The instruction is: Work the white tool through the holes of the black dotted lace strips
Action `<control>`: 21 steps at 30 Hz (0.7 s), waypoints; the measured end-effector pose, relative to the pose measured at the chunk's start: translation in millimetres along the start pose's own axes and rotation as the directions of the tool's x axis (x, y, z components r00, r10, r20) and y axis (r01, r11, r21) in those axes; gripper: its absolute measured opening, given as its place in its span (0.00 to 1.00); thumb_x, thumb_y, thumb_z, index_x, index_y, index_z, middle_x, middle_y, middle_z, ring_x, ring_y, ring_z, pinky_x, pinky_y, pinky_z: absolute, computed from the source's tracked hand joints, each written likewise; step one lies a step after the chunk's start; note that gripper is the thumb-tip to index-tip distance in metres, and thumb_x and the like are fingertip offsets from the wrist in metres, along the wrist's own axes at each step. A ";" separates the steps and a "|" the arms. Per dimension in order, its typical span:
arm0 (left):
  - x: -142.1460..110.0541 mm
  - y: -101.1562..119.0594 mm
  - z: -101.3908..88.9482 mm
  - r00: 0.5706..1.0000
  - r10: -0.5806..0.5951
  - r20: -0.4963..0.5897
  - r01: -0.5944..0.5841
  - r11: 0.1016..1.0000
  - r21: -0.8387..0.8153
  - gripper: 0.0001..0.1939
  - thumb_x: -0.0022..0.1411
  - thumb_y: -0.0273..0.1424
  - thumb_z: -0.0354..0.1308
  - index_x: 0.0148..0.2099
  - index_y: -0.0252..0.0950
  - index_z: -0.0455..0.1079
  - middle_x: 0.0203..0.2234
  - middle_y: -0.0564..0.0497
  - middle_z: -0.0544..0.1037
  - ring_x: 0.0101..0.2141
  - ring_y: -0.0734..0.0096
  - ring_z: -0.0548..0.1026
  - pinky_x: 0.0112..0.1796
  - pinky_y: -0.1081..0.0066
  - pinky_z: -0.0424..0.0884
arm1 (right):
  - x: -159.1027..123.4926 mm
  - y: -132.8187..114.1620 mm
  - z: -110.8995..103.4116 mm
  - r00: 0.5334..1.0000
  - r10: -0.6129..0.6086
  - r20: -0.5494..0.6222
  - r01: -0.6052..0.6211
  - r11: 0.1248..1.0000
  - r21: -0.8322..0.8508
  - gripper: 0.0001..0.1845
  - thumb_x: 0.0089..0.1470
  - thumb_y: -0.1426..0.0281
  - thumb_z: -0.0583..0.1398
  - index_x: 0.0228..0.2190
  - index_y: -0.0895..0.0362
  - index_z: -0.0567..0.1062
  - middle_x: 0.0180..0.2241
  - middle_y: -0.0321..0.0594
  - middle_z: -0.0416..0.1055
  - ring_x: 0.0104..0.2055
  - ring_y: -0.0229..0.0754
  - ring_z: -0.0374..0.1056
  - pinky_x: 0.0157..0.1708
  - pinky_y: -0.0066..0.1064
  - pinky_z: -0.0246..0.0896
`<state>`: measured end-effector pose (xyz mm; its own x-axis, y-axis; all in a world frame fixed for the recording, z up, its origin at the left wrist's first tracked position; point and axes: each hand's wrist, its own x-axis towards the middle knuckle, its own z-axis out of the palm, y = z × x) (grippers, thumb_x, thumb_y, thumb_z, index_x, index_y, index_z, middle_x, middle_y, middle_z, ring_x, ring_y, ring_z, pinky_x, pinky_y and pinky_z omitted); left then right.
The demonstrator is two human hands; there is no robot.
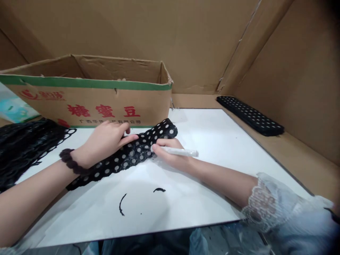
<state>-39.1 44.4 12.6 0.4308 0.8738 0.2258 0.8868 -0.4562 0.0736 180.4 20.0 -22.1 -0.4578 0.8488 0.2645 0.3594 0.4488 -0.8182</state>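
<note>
A long black strip with rows of round white dots or holes lies slantwise across the white board. My left hand, a dark hair tie round its wrist, is closed on the strip's upper edge; its thumb rests on the strip and some fingers are hidden. In my right hand is a slim white pen-shaped tool, pinched near its front end. Its tip meets the strip near the right end, though the fingers partly cover it. Two curved black scraps lie in front of the strip.
Behind the hands stands an open cardboard box with red lettering. A heap of black openwork material is at the left, beside a pale green-blue packet. More black dotted strips lie stacked at the right. Cardboard walls enclose the white board.
</note>
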 end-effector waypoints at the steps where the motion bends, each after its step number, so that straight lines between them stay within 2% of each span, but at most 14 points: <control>1: -0.2 3.1 1.2 0.999 0.026 0.036 -0.021 0.993 -0.115 0.22 0.60 0.48 0.42 0.40 0.36 0.65 0.34 0.45 0.73 0.37 0.57 0.70 0.38 0.64 0.62 | -1.6 -1.2 0.9 0.998 -0.057 0.021 0.058 0.997 -0.048 0.18 0.55 0.63 0.50 0.17 0.58 0.60 0.18 0.31 0.55 0.22 0.31 0.51 0.23 0.26 0.45; 4: -1.3 13.0 9.1 0.992 0.060 0.108 -0.006 0.899 -0.438 0.21 0.63 0.43 0.39 0.52 0.37 0.58 0.48 0.45 0.68 0.47 0.62 0.66 0.46 0.66 0.62 | -4.6 -2.3 2.3 0.968 -0.240 0.076 0.249 0.955 -0.163 0.17 0.54 0.65 0.51 0.17 0.58 0.61 0.18 0.32 0.55 0.23 0.32 0.51 0.25 0.27 0.46; 6: -1.7 16.8 16.6 0.993 0.059 0.107 0.005 0.853 -0.521 0.22 0.63 0.42 0.40 0.55 0.36 0.55 0.49 0.45 0.66 0.49 0.62 0.64 0.49 0.65 0.59 | -5.3 -2.3 1.7 0.953 -0.291 0.089 0.302 0.939 -0.165 0.16 0.54 0.65 0.51 0.17 0.58 0.62 0.18 0.32 0.55 0.23 0.32 0.51 0.25 0.27 0.47; 8: -1.2 16.7 23.0 0.994 0.050 0.100 0.011 0.849 -0.529 0.22 0.62 0.43 0.42 0.52 0.35 0.58 0.46 0.45 0.67 0.48 0.61 0.63 0.49 0.63 0.58 | -5.4 -2.8 0.0 0.968 -0.239 0.075 0.246 0.964 -0.101 0.16 0.54 0.64 0.51 0.18 0.57 0.62 0.18 0.32 0.56 0.23 0.32 0.52 0.25 0.27 0.48; 10: 0.3 14.1 26.4 0.993 0.011 0.117 0.055 0.836 -0.546 0.20 0.60 0.44 0.45 0.48 0.35 0.62 0.42 0.46 0.68 0.45 0.61 0.65 0.47 0.63 0.60 | -5.0 -3.9 -2.0 0.991 -0.129 0.046 0.130 0.991 -0.014 0.18 0.55 0.63 0.50 0.18 0.58 0.62 0.18 0.31 0.56 0.22 0.32 0.53 0.24 0.26 0.48; 13: 2.2 9.8 25.2 0.983 -0.034 0.182 0.147 0.739 -0.657 0.17 0.59 0.42 0.46 0.43 0.36 0.62 0.37 0.50 0.69 0.40 0.64 0.67 0.43 0.65 0.63 | -3.2 -4.7 -4.0 1.000 -0.006 -0.005 0.006 0.996 0.094 0.19 0.56 0.61 0.50 0.18 0.58 0.61 0.18 0.31 0.56 0.22 0.31 0.53 0.23 0.25 0.47; 15: 2.4 8.6 22.5 0.978 -0.032 0.205 0.175 0.662 -0.729 0.14 0.58 0.40 0.47 0.41 0.37 0.62 0.36 0.52 0.70 0.39 0.65 0.68 0.42 0.67 0.63 | -1.7 -3.9 -4.5 1.000 0.025 -0.018 -0.022 0.987 0.159 0.20 0.56 0.61 0.49 0.17 0.58 0.62 0.18 0.32 0.57 0.23 0.32 0.54 0.24 0.26 0.48; 18: 1.5 8.3 19.8 0.977 -0.068 0.203 0.202 0.602 -0.772 0.09 0.57 0.36 0.49 0.39 0.38 0.63 0.36 0.54 0.70 0.40 0.66 0.68 0.43 0.70 0.62 | 1.0 0.1 -5.2 0.998 0.049 -0.041 -0.038 0.970 0.241 0.21 0.56 0.60 0.49 0.17 0.58 0.63 0.19 0.33 0.60 0.24 0.32 0.56 0.25 0.26 0.50; 21: 0.5 7.9 19.8 0.978 -0.078 0.192 0.200 0.597 -0.777 0.08 0.56 0.33 0.48 0.38 0.37 0.64 0.35 0.54 0.71 0.39 0.66 0.68 0.44 0.69 0.62 | 5.6 7.4 -8.8 0.977 0.087 -0.197 -0.036 0.968 0.249 0.22 0.56 0.59 0.49 0.17 0.58 0.64 0.20 0.34 0.61 0.26 0.34 0.58 0.28 0.27 0.52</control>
<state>-28.6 44.5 -5.9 0.3845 0.9227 0.0284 0.4852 -0.2282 0.8441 187.6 30.6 -22.2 -0.2560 0.9229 0.2876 0.1614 0.3341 -0.9286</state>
